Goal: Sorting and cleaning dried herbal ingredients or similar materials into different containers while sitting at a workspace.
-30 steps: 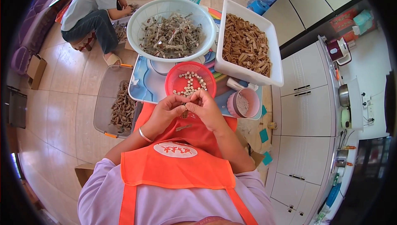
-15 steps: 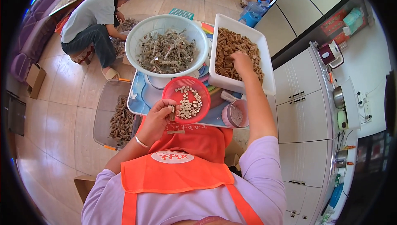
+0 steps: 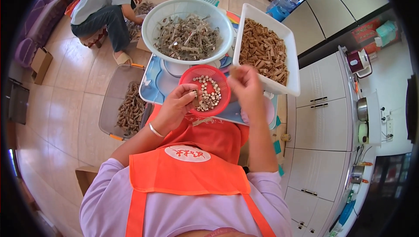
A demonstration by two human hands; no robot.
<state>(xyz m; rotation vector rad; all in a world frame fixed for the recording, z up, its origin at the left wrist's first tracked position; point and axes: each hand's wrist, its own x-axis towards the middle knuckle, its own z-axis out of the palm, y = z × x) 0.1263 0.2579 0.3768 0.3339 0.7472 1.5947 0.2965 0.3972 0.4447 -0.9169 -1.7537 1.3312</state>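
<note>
My left hand (image 3: 178,105) is closed at the near left rim of a red plastic basket (image 3: 226,99). It pinches a small brownish piece, mostly hidden by the fingers, with a pale round disc at its end. Many small silvery discs (image 3: 207,102) lie in the basket. My right hand (image 3: 248,86), smeared by motion, is just right of the basket, with a small brown piece (image 3: 236,72) at its fingertips. Beyond it stands a white tub (image 3: 295,73) full of brown, curled pieces (image 3: 262,49). A pale round basin (image 3: 150,40) holds a heap of greyish, translucent scraps (image 3: 187,38).
Basket, basin and tub rest on a blue patterned low table (image 3: 150,84). A grey bin (image 3: 107,106) of brown rolled pieces stands on the floor at left. Another person (image 3: 104,12) crouches at far left. White cabinets (image 3: 318,119) line the right side; a cardboard box (image 3: 85,178) is low left.
My right hand has come out of the white tub toward the red basket, carrying a brown piece. My left hand stays by the basket, still pinching its piece. The whole view has shifted.
</note>
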